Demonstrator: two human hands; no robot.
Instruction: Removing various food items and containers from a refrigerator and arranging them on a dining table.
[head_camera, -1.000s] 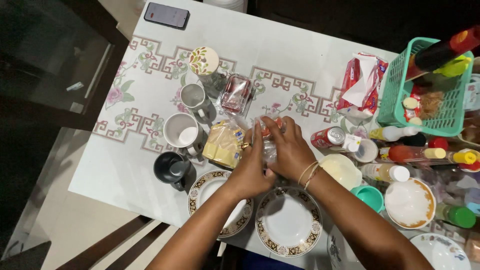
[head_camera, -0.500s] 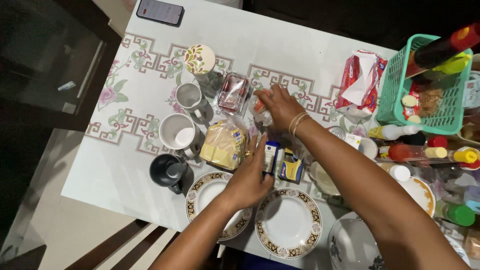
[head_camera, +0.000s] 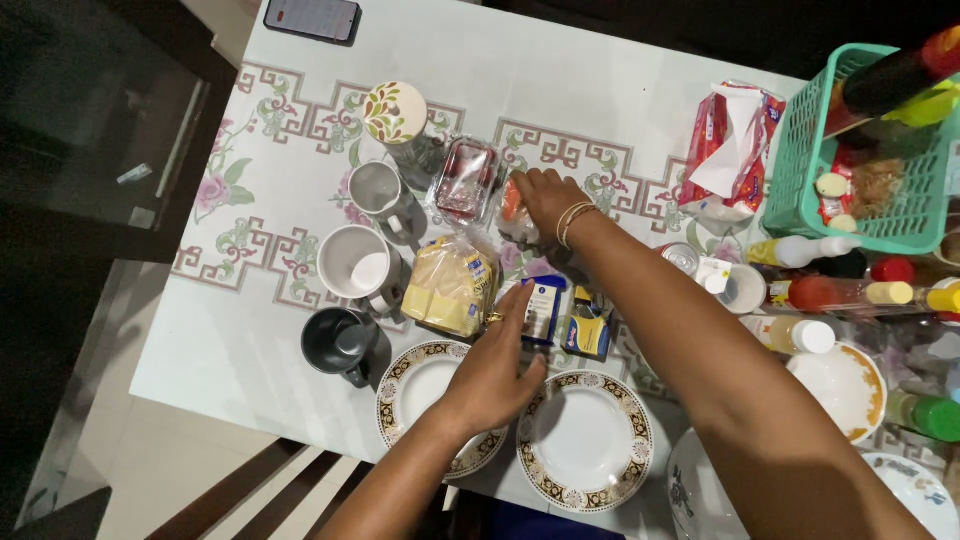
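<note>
Head view, right hand: the right hand (head_camera: 545, 200) reaches across the table, fingers closed on a small clear bag with orange contents (head_camera: 511, 208), just beside a clear tub of red food (head_camera: 466, 182).
Head view, left hand: the left hand (head_camera: 495, 365) lies open and flat, fingertips touching a blue-and-white packet (head_camera: 543, 310); it grips nothing.
Head view, progress: judged from the layout, the two patterned plates (head_camera: 585, 440) are bare and the bread bag (head_camera: 450, 285) looks unopened, so food is gathered but nothing is served.
Head view, nearby packets: a blue-and-yellow packet (head_camera: 588, 333) lies just beside the blue-and-white one.
Head view, cups: a dark mug (head_camera: 340, 345), two pale mugs (head_camera: 358, 265) and a lidded floral jar (head_camera: 395, 112) stand left of the bread.
Head view, obstacles: a green basket (head_camera: 860, 150), sauce bottles (head_camera: 850, 293), a tissue pack (head_camera: 728, 150) and a used bowl (head_camera: 838, 390) crowd the right; the right forearm crosses over them.
Head view, far edge: a phone (head_camera: 312, 17) lies well apart.
</note>
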